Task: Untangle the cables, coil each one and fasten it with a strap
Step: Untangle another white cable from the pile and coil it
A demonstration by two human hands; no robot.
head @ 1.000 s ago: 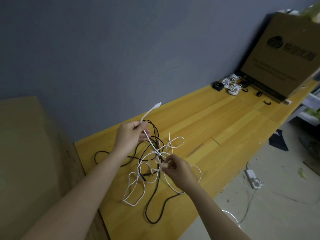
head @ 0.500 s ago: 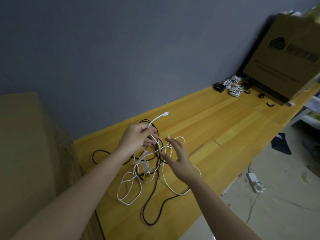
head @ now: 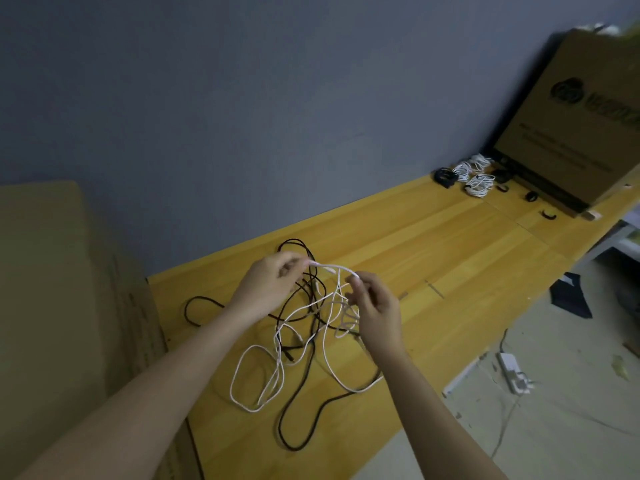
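A tangle of white cable (head: 277, 368) and black cable (head: 298, 410) lies on the yellow wooden table (head: 450, 258). My left hand (head: 273, 282) pinches the white cable near its plug end, raised above the tangle. My right hand (head: 374, 306) pinches the same white cable a short way along, so a short arc of it spans between the two hands. Loops of white and black cable hang and trail from below my hands toward the table's front edge.
At the far right of the table lie coiled white cables (head: 476, 174), a black coil (head: 445, 177) and loose black straps (head: 549, 214), in front of a leaning cardboard box (head: 571, 133). A cardboard sheet (head: 52, 289) stands at left. A power strip (head: 512, 370) lies on the floor.
My right hand rose from the tangle and took hold of the white cable next to my left hand. The white plug end, which stuck up beyond my left hand, now curves over toward my right hand.
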